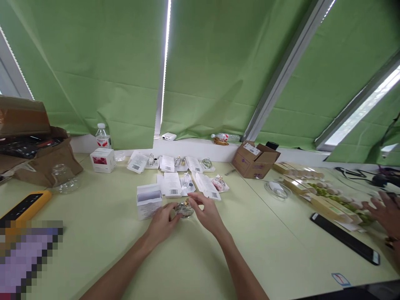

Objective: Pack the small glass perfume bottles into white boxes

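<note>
A clear, rounded glass perfume bottle (pixel 184 210) with a gold-coloured neck is between my hands, low over the table. My left hand (pixel 164 220) grips the bottle's left side. The fingers of my right hand (pixel 204 210) are pinched at its gold top; whether a cap is between them I cannot make out. Just behind my left hand stands an open white box (pixel 149 202). Beyond my hands, a white printed carton (pixel 172 184) lies flat beside a clear perfume bottle (pixel 186 180). A pinkish round bottle (pixel 219 183) rests on white packing to the right.
More flat cartons (pixel 167 163) and small bottles line the back. A cardboard box (pixel 254 159) stands at back right; a white box (pixel 103 160) and water bottle (pixel 103 136) at back left. On the right are a black phone-like slab (pixel 345 238) and another person's hand (pixel 386 212).
</note>
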Demonstrator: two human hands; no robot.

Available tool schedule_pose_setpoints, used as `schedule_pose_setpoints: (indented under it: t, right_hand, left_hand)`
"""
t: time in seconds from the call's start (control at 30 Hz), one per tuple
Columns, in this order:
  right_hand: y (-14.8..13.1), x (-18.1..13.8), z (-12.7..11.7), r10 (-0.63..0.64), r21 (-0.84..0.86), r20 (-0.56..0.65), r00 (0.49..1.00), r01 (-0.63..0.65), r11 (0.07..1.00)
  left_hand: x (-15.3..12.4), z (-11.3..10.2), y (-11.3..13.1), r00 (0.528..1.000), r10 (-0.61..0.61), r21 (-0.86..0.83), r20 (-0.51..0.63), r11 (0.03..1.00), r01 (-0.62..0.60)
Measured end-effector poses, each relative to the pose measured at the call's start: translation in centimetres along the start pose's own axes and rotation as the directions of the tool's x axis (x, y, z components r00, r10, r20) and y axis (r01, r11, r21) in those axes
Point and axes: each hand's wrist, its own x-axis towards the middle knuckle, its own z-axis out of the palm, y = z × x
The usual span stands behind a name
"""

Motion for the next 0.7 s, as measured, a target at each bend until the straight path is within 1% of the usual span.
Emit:
schedule_pose_setpoints:
  t: [0.13,0.23,0.4,0.5,0.57,0.7]
  right_hand:
    - [0.1,0.1,-0.1,0.030,0.007,-0.005,1.000,-0.030,1.000]
    - [0.0,0.0,0.0,0.018,-0.019,0.003,1.000,-0.018,1.000]
    - [0.3,-0.1,0.7,-0.084,-0.118,-0.047,0.995,0.078,0.990]
    - [0.4,-0.1,1.0,-0.131,-0.149,-0.054,0.990,0.121,0.981]
    - [0.3,-0.1,1.1,-0.126,-0.137,-0.063,0.990,0.117,0.984]
    - [-0.1,0.0,0.9,-0.059,-0.025,-0.107,0.993,0.057,0.998]
  left_hand:
    - [0.0,-0.1,0.0,1.000,-0.014,-0.011,0.012,1.000,0.014]
    - [0.0,-0.1,0.1,1.000,-0.001,-0.014,0.001,1.000,0.001]
    - [0.0,0.1,-0.1,1.000,0.004,-0.019,-0.003,1.000,-0.004]
    - [0.0,0.2,-0.1,1.000,0.009,-0.023,-0.001,1.000,-0.009]
    - [0.0,0.2,-0.2,1.000,0.016,-0.020,0.003,1.000,-0.016]
    - [0.0,0.1,-0.1,1.000,0.026,0.005,0.009,1.000,-0.026]
